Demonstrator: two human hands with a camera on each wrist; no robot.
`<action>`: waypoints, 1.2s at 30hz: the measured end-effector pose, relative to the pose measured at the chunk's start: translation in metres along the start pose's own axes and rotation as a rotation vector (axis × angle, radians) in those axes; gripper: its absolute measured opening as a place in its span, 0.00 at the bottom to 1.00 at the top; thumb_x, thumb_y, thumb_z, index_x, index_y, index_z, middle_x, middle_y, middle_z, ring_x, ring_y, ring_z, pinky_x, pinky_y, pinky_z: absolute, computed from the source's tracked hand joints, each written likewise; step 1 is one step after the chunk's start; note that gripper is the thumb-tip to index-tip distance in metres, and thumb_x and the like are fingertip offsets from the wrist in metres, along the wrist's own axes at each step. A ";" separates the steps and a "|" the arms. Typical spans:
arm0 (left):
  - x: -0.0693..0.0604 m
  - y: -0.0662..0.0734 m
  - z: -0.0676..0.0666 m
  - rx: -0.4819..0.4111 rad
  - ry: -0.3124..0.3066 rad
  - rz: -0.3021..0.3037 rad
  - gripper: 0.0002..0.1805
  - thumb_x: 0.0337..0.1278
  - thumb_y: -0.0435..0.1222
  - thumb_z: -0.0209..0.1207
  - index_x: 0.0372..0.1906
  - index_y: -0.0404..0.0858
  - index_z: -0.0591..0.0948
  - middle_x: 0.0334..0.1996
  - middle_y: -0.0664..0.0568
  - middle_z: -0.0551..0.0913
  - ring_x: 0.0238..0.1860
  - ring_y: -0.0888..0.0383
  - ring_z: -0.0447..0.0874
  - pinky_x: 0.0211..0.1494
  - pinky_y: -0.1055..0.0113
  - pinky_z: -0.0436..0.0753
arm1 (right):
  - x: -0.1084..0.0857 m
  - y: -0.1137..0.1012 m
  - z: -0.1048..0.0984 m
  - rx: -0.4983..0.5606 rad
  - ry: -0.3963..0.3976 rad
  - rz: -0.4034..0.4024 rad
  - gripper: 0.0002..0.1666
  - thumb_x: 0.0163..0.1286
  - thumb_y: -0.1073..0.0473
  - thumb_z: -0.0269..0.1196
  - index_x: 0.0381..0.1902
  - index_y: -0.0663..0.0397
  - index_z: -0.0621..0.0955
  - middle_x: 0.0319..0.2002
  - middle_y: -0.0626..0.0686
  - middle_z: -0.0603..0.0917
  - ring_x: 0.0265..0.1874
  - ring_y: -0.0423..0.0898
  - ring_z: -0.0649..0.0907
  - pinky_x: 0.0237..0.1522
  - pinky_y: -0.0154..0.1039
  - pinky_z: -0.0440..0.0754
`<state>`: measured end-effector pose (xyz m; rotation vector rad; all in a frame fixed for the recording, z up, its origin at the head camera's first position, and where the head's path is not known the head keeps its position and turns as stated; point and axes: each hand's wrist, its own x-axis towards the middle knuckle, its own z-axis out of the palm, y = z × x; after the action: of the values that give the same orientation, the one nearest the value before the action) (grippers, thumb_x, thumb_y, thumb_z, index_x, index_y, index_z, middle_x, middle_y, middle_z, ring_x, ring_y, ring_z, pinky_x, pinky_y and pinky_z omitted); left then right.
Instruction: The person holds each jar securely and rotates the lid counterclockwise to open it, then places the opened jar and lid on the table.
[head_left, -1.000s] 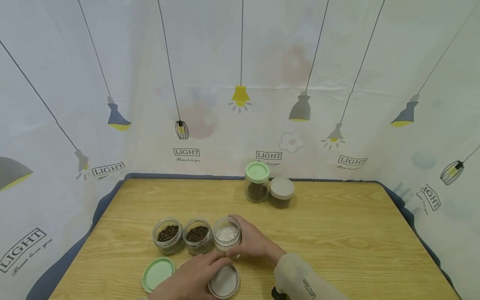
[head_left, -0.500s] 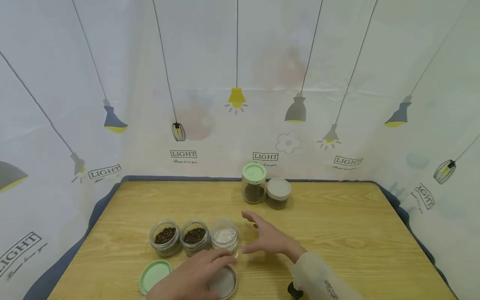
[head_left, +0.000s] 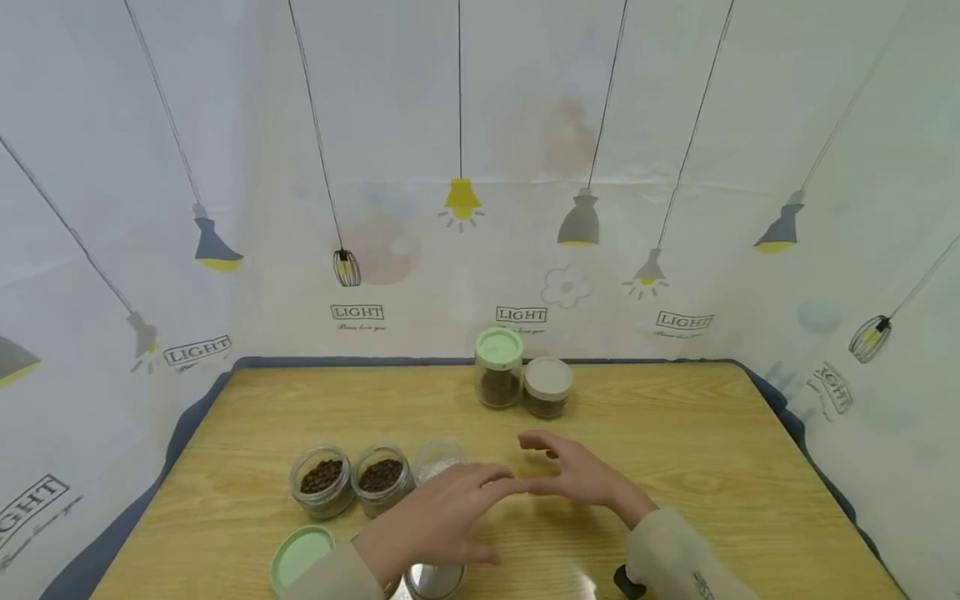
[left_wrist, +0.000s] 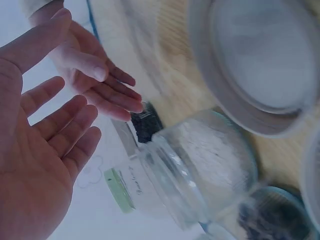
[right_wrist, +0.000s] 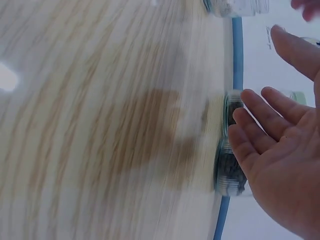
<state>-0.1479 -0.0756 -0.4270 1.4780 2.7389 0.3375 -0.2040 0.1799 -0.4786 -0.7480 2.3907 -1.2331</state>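
Unlidded glass jars point(head_left: 326, 505), three in a row, stand at 9 o'clock from the middle of the table point(head_left: 697, 467). The left hand point(head_left: 442, 517), at 7 o'clock, partly covers the third jar point(left_wrist: 197, 175) in the head view; its fingers extend and hold nothing. The right hand point(head_left: 581, 477), at 3 o'clock, also holds nothing, thumb and fingers apart. Judged step: between holds. A next move would call for fingers curved around a jar. Contents, left to right: apparent coffee beans point(head_left: 322, 477) twice, then white flakes point(left_wrist: 215, 155).
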 end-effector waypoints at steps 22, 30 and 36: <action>0.056 -0.015 0.002 0.011 -0.065 -0.226 0.39 0.50 0.60 0.65 0.67 0.52 0.69 0.65 0.55 0.72 0.65 0.54 0.72 0.70 0.56 0.71 | -0.012 0.025 -0.020 -0.051 0.324 0.234 0.51 0.64 0.51 0.68 0.74 0.67 0.55 0.70 0.68 0.65 0.68 0.65 0.67 0.67 0.62 0.66; 0.061 -0.019 0.001 -0.011 -0.066 -0.258 0.38 0.51 0.60 0.65 0.67 0.53 0.70 0.66 0.56 0.72 0.66 0.55 0.71 0.70 0.56 0.70 | 0.012 0.031 -0.021 -0.125 0.379 0.303 0.58 0.61 0.50 0.70 0.75 0.69 0.50 0.73 0.71 0.57 0.72 0.67 0.60 0.69 0.63 0.62; 0.065 -0.023 0.003 -0.020 -0.090 -0.283 0.38 0.51 0.60 0.64 0.67 0.54 0.69 0.66 0.55 0.72 0.67 0.54 0.71 0.71 0.55 0.70 | 0.030 0.042 -0.026 -0.089 0.421 0.295 0.59 0.58 0.52 0.72 0.74 0.71 0.50 0.72 0.71 0.58 0.72 0.67 0.60 0.71 0.62 0.60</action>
<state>-0.2024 -0.0334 -0.4284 1.0509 2.8086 0.2820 -0.2536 0.1988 -0.5006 -0.1502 2.7767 -1.2611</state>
